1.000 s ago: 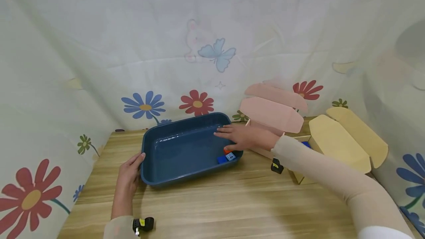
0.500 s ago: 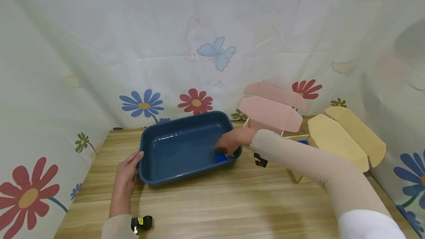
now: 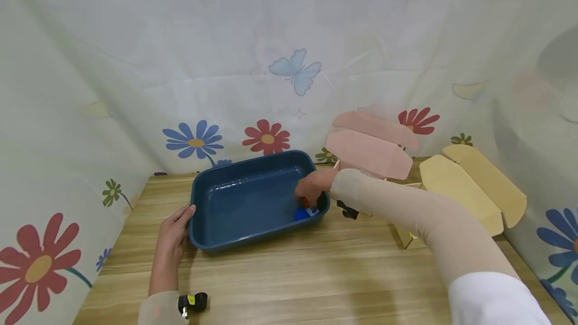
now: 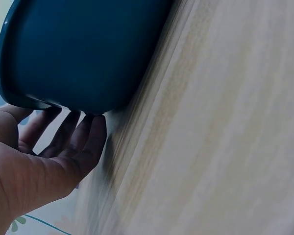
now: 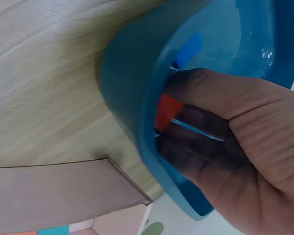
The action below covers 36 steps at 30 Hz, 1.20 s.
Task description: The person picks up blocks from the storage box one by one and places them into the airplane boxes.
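A dark blue rectangular tray stands on the wooden table. My left hand holds its left end, thumb on the rim and fingers against the outer wall in the left wrist view. Inside the tray's right end, my right hand reaches down with curled fingers. An orange-red block sits between its thumb and fingers in the right wrist view. Beside it lie a blue block and a block with a pale printed face. The hand partly covers these small pieces.
Right of the tray stands a pink box with its lid raised, partly behind my right arm. Beside it is a yellow box, lid also open. A patterned curtain hangs behind the table.
My right hand has gone from spread above the tray's right end to down among the blocks, fingers curling around the orange-red one. The left hand keeps its hold on the tray.
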Available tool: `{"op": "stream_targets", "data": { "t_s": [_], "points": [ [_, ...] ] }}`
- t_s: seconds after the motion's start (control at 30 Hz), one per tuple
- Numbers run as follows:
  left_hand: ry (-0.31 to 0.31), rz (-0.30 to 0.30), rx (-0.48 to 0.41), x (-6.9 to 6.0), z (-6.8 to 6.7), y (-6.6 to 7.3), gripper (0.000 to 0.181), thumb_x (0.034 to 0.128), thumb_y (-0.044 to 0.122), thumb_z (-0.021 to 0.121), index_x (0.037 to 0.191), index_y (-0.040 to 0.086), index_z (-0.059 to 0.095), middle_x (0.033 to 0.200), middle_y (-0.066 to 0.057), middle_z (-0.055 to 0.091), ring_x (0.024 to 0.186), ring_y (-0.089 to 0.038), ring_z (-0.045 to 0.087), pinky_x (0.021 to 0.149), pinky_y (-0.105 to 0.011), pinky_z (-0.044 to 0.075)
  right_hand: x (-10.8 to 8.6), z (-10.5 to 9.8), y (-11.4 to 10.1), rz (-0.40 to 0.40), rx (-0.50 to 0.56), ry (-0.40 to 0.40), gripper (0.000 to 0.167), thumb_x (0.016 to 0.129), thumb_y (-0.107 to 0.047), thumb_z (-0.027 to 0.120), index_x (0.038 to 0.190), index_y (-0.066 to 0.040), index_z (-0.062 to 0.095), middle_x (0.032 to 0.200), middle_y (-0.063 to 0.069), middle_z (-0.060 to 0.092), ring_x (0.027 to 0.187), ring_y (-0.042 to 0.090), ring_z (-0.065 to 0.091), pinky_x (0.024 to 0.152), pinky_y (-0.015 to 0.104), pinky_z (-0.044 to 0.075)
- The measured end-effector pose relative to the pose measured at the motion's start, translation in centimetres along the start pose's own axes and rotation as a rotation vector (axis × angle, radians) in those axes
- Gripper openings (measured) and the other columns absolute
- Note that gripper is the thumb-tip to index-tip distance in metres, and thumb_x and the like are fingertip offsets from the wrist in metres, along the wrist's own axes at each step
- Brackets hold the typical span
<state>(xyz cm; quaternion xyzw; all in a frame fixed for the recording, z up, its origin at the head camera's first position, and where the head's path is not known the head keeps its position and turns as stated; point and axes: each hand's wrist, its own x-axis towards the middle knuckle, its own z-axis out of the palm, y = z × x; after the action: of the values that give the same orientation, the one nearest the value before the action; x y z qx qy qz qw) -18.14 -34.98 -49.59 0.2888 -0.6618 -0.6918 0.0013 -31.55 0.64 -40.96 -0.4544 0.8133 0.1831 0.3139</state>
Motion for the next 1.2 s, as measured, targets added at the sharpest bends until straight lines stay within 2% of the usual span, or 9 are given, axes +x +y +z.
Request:
{"op": "stream_targets", "data": {
  "t_s": [0.17, 0.53, 0.67, 0.8, 0.87, 1.07, 1.2],
  "points": [
    [0.008, 0.002, -0.002, 0.1, 0.0, 0.1, 0.066, 0.0977, 0.043, 0.068, 0.154, 0.016, 0.045, 0.160, -0.006, 0.040, 0.137, -0.017, 0.045, 0.075, -0.015, 0.053, 0.2, 0.5, 0.2, -0.031, 0.002, 0.025, 0.024, 0.092, -0.015, 0.076, 0.115, -0.017, 0.072, 0.095, -0.003, 0.064, 0.088, 0.015, 0.057, 0.073, 0.027, 0.050],
    [0.015, -0.017, 0.003, 0.2, 0.2, 0.3, 0.067, 0.0965, 0.044, 0.069, 0.154, 0.018, 0.046, 0.159, -0.005, 0.041, 0.134, -0.014, 0.047, 0.077, -0.016, 0.052, 0.4, 0.9, 0.6, -0.057, -0.005, 0.135, 0.022, 0.088, -0.015, 0.082, 0.109, -0.018, 0.076, 0.098, -0.004, 0.069, 0.090, 0.015, 0.060, 0.079, 0.027, 0.055],
    [0.027, -0.024, 0.010, 0.2, 0.2, 0.3, 0.067, 0.0962, 0.044, 0.069, 0.154, 0.018, 0.046, 0.160, -0.005, 0.041, 0.137, -0.016, 0.046, 0.089, -0.022, 0.052, 0.4, 1.0, 0.7, -0.062, -0.036, 0.176, 0.020, 0.089, -0.014, 0.081, 0.107, -0.018, 0.076, 0.098, -0.004, 0.070, 0.089, 0.014, 0.062, 0.080, 0.026, 0.056],
    [0.028, -0.030, 0.016, 0.2, 0.2, 0.2, 0.068, 0.0963, 0.045, 0.069, 0.154, 0.017, 0.046, 0.160, -0.005, 0.040, 0.139, -0.017, 0.044, 0.104, -0.030, 0.048, 0.0, 0.9, 0.7, -0.085, -0.051, 0.208, 0.019, 0.090, -0.015, 0.079, 0.109, -0.018, 0.076, 0.102, -0.003, 0.072, 0.091, 0.014, 0.064, 0.083, 0.027, 0.056],
    [0.025, -0.029, 0.020, 0.1, 0.2, 0.2, 0.068, 0.0965, 0.045, 0.068, 0.154, 0.017, 0.045, 0.160, -0.006, 0.040, 0.138, -0.017, 0.044, 0.102, -0.028, 0.048, -0.4, 0.8, 0.7, -0.098, -0.049, 0.230, 0.018, 0.091, -0.015, 0.079, 0.108, -0.018, 0.076, 0.104, -0.002, 0.072, 0.093, 0.014, 0.065, 0.084, 0.027, 0.057],
    [0.025, -0.027, 0.015, 0.0, 0.1, 0.2, 0.068, 0.0970, 0.045, 0.068, 0.155, 0.017, 0.044, 0.160, -0.006, 0.040, 0.137, -0.017, 0.044, 0.078, -0.014, 0.051, -1.8, 0.2, 1.2, -0.138, -0.025, 0.290, 0.017, 0.091, -0.018, 0.080, 0.106, -0.017, 0.075, 0.105, 0.000, 0.068, 0.095, 0.014, 0.062, 0.082, 0.024, 0.055],
    [0.026, -0.029, 0.014, 0.0, 0.1, 0.2, 0.067, 0.0972, 0.044, 0.068, 0.154, 0.017, 0.045, 0.160, -0.006, 0.040, 0.136, -0.016, 0.045, 0.079, -0.014, 0.051, -2.9, 0.0, 1.6, -0.144, 0.003, 0.316, 0.019, 0.092, -0.017, 0.078, 0.110, -0.015, 0.075, 0.105, 0.000, 0.067, 0.095, 0.014, 0.060, 0.081, 0.022, 0.054]
  ]
}}
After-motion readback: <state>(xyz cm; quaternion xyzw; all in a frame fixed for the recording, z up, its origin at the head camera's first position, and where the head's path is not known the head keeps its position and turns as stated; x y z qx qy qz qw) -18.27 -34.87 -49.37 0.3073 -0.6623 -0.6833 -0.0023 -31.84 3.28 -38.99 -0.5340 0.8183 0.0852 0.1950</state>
